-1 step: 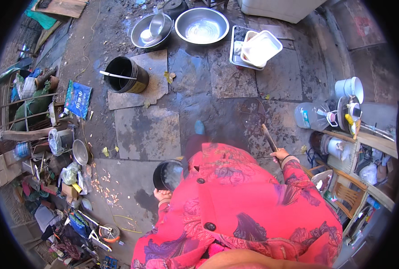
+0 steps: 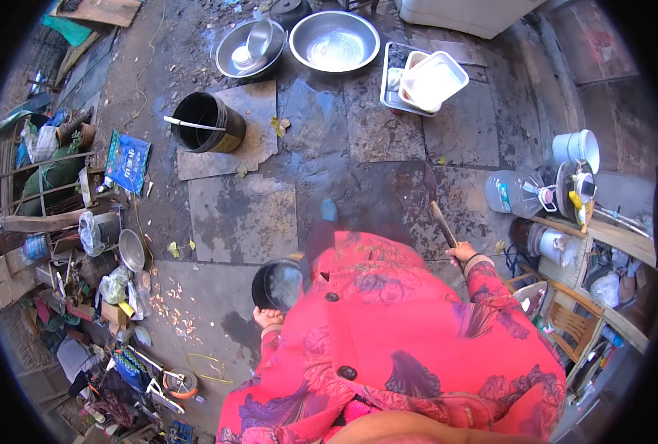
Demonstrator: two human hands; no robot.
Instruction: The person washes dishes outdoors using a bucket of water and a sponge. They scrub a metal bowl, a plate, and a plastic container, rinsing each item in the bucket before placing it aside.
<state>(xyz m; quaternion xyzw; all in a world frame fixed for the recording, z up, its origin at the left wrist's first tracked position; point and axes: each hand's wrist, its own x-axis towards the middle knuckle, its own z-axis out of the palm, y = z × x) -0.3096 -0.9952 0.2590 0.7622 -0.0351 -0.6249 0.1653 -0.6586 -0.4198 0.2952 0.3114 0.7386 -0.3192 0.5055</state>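
My left hand (image 2: 268,317) is closed at the near rim of a black bucket (image 2: 264,288), low at my left side. Something pale and cloudy, perhaps liquid, shows inside it. In my right hand (image 2: 462,254) is the wooden handle (image 2: 443,222) of a long tool, slanting forward and left. The tool's thin, dark head blends into the wet paving, so I cannot make out its kind. My red patterned coat hides part of the bucket's right side.
Ahead stand a larger black bucket (image 2: 229,133) with a white stick across it, two metal basins (image 2: 334,65) and white plastic trays (image 2: 447,81). A clear plastic jug (image 2: 512,192) and white buckets are at right. Clutter and a small wheeled thing (image 2: 180,383) line the left.
The tool's head has turned, and its outline looks narrower. My left hand and the black bucket have shifted very slightly. The surroundings look the same.
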